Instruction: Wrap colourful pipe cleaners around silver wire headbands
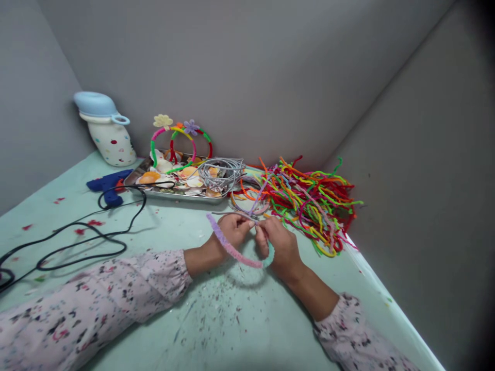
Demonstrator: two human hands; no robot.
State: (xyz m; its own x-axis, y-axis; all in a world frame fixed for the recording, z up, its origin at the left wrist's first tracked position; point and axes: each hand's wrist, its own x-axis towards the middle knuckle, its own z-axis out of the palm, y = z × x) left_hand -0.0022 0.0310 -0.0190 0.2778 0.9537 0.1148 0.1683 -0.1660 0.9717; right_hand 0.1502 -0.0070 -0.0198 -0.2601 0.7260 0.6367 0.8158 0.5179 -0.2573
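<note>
My left hand [231, 231] and my right hand [280, 245] meet over the pale green table [154, 309], both pinched on a curved headband [235, 252] wrapped in purple, pink and teal pipe cleaner. The band arcs from my left hand down and round under my right hand. A loose pile of coloured pipe cleaners [309, 201] lies just beyond my right hand.
A metal tray [154, 191] with shells, grey hoops [222, 172] and finished flowered headbands [180, 139] stands at the back. A blue glue gun [108, 185] with a black cord [77, 242] lies left. A spotted jug [106, 131] stands in the corner. Grey walls enclose the table.
</note>
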